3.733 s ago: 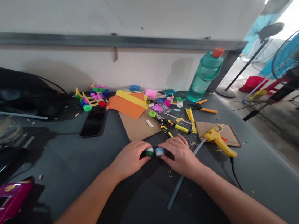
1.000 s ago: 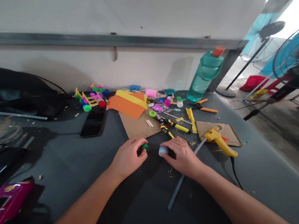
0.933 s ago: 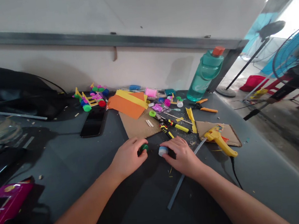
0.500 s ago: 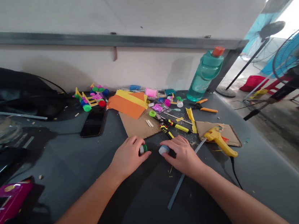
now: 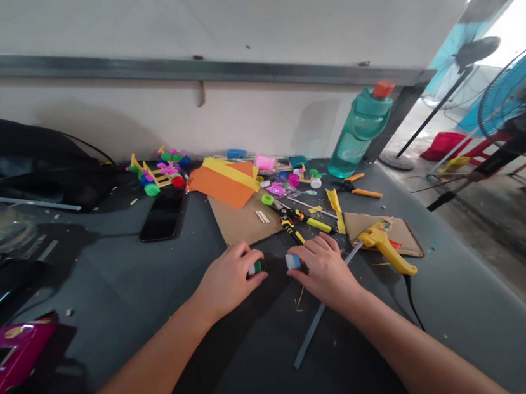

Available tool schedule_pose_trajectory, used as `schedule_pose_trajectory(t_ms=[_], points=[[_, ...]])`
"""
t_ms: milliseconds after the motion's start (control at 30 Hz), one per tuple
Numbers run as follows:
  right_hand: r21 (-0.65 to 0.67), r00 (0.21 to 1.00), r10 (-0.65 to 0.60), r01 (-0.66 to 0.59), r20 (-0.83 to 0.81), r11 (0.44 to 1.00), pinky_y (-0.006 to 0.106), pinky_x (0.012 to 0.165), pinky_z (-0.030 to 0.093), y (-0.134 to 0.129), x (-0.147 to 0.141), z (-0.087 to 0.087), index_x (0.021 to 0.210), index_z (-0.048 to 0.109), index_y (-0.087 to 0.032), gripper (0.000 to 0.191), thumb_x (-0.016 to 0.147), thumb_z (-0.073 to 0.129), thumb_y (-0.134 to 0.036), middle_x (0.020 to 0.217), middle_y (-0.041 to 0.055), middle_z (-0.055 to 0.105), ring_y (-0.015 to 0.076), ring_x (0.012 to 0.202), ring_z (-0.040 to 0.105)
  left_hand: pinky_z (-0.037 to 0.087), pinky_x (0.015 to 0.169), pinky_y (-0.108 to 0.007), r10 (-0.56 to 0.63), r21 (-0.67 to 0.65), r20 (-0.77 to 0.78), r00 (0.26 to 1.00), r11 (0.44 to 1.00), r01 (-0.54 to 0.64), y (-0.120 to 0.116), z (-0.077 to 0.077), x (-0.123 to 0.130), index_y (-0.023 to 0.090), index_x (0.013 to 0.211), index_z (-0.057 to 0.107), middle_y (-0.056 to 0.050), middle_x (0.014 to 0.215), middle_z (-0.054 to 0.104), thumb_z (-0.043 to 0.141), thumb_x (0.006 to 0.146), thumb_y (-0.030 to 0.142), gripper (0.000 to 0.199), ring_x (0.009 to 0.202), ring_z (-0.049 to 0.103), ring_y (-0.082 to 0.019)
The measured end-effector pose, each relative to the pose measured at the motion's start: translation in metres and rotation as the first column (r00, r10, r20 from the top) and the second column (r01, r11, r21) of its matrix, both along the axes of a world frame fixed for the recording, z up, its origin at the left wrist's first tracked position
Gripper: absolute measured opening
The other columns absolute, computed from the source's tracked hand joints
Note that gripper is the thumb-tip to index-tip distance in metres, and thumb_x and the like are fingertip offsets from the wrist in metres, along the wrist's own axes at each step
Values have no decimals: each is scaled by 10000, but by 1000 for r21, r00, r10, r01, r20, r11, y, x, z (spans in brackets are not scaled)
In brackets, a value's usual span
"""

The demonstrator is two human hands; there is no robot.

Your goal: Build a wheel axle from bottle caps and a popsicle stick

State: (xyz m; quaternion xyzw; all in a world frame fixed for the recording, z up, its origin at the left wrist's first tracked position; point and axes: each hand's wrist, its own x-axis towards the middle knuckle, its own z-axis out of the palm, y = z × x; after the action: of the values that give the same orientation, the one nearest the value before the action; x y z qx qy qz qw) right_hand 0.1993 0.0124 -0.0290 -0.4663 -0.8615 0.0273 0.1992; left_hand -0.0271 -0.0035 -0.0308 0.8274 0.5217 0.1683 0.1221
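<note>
Between the thumb and fingers of my left hand (image 5: 231,274) is a green and white bottle cap (image 5: 255,267). My right hand (image 5: 322,265) pinches a light blue and white bottle cap (image 5: 293,262). The two caps face each other across a small gap above the dark table (image 5: 264,363). Just beyond my hands lie yellow-and-black pliers (image 5: 291,227) and a piece of cardboard (image 5: 238,225) with small white sticks (image 5: 262,216) on it. A yellow glue gun (image 5: 387,247) rests on another cardboard piece (image 5: 409,236), right of my right hand.
A glue stick (image 5: 309,338) lies near my right forearm. Orange paper (image 5: 223,186), a phone (image 5: 162,217), small colourful toy cars (image 5: 159,174) and orange-handled pliers (image 5: 362,188) are farther back. A teal bottle (image 5: 356,134) stands by the wall. At left is a magenta tool (image 5: 16,355).
The cap in my right hand has turned so that more of its side shows, and it has shifted slightly right. The left hand's cap has tilted a little.
</note>
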Motion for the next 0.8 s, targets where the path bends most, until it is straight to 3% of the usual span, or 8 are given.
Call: schedule_pose_trajectory(t_ms=[200,400,633,800], points=[[-16,999,-13,14,50,1000,461,971,323,-1,-1,1,986,632,-240,256,751,721,-286,861,51,638,259,908,544,467,802,-348,-7,-11,29,1000,1000,7,0,4,1,223,1067,574,-44,1002,564,603,846,347,255,923,579,-217],[-27,998,-6,8,59,1000,473,978,319,-1,0,2,974,638,-235,261,737,735,-285,864,46,634,260,916,541,467,763,-326,-110,-59,24,994,992,111,0,8,-1,230,1039,604,-36,964,588,591,859,362,223,880,581,-195],[25,998,-4,2,68,1000,501,962,331,1,-3,-1,1103,626,-235,308,804,671,-297,900,75,621,273,925,515,461,862,-364,-6,6,97,995,1000,6,3,0,0,207,1092,605,-65,1017,615,520,897,431,309,978,574,-219],[37,997,-7,4,75,999,531,958,329,-2,-5,1,1137,615,-249,343,802,663,-301,914,93,607,291,943,499,465,869,-365,-9,23,102,995,1000,7,2,0,-1,205,1108,615,-74,1032,612,477,912,457,348,986,573,-220]])
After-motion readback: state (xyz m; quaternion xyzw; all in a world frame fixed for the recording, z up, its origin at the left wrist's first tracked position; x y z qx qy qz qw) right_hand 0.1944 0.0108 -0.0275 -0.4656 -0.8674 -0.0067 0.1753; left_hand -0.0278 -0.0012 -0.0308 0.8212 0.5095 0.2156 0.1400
